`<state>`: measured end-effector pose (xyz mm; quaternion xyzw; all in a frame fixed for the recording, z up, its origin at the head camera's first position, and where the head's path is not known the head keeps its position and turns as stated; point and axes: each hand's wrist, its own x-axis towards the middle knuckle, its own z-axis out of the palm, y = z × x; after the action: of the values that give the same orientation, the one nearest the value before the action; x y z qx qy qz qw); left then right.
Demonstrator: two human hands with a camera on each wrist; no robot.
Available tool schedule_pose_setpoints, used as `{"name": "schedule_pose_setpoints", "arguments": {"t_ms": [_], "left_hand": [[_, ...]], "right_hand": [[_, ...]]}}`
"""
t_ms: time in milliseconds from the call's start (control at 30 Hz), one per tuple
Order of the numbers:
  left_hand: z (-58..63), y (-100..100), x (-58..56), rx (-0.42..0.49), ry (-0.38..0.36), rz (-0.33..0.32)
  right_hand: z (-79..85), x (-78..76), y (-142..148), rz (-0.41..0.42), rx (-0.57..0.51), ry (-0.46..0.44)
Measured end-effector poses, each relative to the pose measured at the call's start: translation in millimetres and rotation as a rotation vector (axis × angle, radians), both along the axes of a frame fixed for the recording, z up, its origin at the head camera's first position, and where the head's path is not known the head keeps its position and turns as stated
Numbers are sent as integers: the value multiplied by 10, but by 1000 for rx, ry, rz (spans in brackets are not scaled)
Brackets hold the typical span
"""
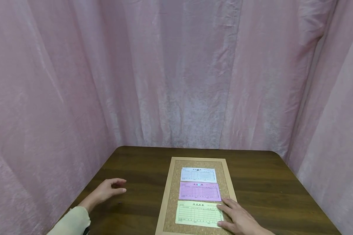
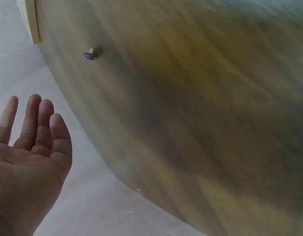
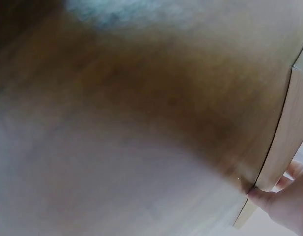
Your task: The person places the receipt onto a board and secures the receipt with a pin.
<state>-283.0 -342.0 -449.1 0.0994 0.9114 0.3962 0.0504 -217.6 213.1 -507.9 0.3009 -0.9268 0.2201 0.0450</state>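
Note:
A cork board [image 1: 172, 195] with a pale wooden frame lies on the dark table. Down it lie three printed form slips: a light blue slip [image 1: 191, 175] at the far end, a purple slip [image 1: 191, 192] in the middle and a yellow-green slip [image 1: 194, 213] nearest me. A dark push pin [image 1: 197, 169] shows on the blue slip and a pale blue push pin [image 1: 198, 184] on the purple one. My right hand [image 1: 238, 217] rests its fingers on the yellow-green slip's right edge. Left of the board, my left hand [image 1: 109, 191] is held with parted fingers, holding nothing.
A small purple-and-metal piece [image 2: 89, 55], too blurred to name, lies on the tabletop [image 1: 141, 176] near my left hand. Pink curtains [image 1: 176, 75] hang behind the table and along both sides.

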Motion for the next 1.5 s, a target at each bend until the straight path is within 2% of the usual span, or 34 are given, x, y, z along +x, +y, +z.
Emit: {"name": "schedule_pose_setpoints", "arguments": {"t_ms": [133,433,767,967,1233,1500], "left_hand": [[-47,-115,28,8,-18,-37],[-148,-291,57,26,-71,-59],[-232,-365,59,59,-150,-118],[-271,-361,54,82,-204,-130],[-324,-406,35,122,-200,-196],[-387,-430,-1,156,-209,-192]], "right_hand": [[1,2,-5,-2,6,4],[-2,4,-14,-8,16,11],[-8,16,-14,-12,16,46],[-11,5,-16,-18,11,13],[-11,7,-16,-24,16,12],[-18,9,-9,-28,17,3]]}}
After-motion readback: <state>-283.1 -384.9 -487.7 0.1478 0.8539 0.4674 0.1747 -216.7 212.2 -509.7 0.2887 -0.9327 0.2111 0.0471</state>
